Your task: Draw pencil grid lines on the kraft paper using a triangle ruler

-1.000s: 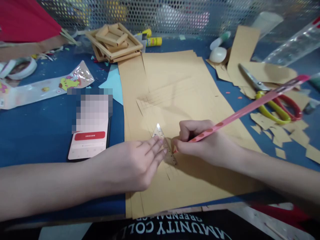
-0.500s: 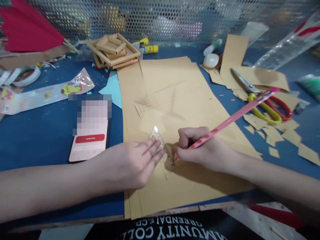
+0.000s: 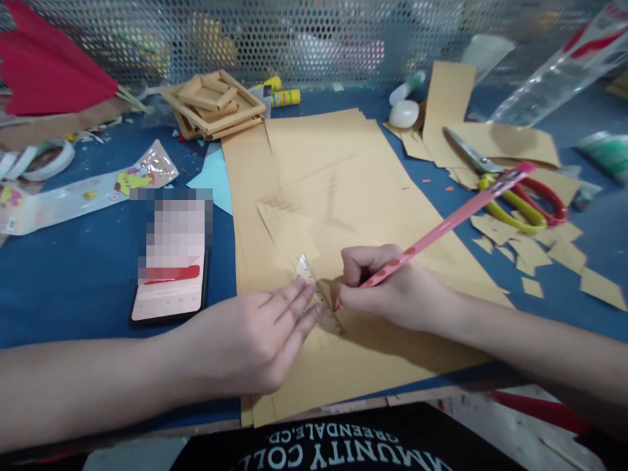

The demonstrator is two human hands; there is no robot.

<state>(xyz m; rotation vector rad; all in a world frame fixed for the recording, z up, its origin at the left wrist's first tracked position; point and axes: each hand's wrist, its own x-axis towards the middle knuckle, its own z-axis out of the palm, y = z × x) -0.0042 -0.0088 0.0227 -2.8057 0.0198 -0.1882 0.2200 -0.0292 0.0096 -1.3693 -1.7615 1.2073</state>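
Note:
A pink spotted pencil (image 3: 451,219) is gripped in my right hand (image 3: 392,288), its tip down at the right edge of a small clear triangle ruler (image 3: 303,267). With its fingers stretched out and lying on the ruler, my left hand (image 3: 265,333) presses it flat against the tan paper (image 3: 392,190). The fingers cover the ruler's middle, while its upper corner and lower end show. Faint pencil lines run across the paper above the ruler. Several sheets lie stacked beneath.
Left of the paper lies a phone (image 3: 169,288). Small tan frames (image 3: 216,104) are stacked behind, near glue sticks (image 3: 285,97). To the right, scissors (image 3: 515,203) rest on tan scraps (image 3: 564,252). Rolls of tape (image 3: 49,160) sit far left. A perforated metal panel (image 3: 275,33) closes the back.
The pencil tip has moved slightly up along the ruler's edge, and my right hand with it. My left hand stays on the ruler. The whole view has shifted a little.

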